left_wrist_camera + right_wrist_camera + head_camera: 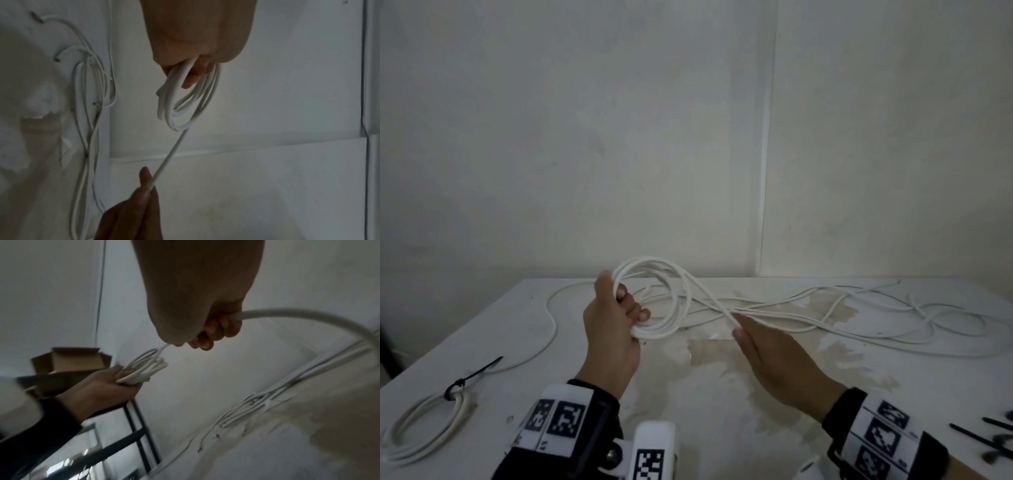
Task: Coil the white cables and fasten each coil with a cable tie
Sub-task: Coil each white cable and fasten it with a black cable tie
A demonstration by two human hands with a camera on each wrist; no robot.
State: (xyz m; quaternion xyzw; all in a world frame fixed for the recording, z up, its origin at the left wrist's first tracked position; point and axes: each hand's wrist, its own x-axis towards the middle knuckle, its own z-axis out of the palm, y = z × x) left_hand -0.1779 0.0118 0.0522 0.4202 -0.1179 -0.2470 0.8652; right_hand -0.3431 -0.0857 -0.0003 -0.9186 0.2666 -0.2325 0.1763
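Left hand (610,320) gripped white cable coil (659,298), several loops, held above surface (722,394). Right hand (774,356), fingers curled, held its loose strand (174,149). Wrist bands w/ square markers; no legible text.

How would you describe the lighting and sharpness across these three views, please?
Head view: dim, even light, soft focus; the coil in the left hand reads clearly. Left wrist view: dark and grainy. Right wrist view: the right hand is shadowed, with blurred, bent edges.

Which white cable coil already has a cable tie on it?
The small white cable coil lying at the table's near-left corner; a black cable tie cinches it. The one in the left hand has none.
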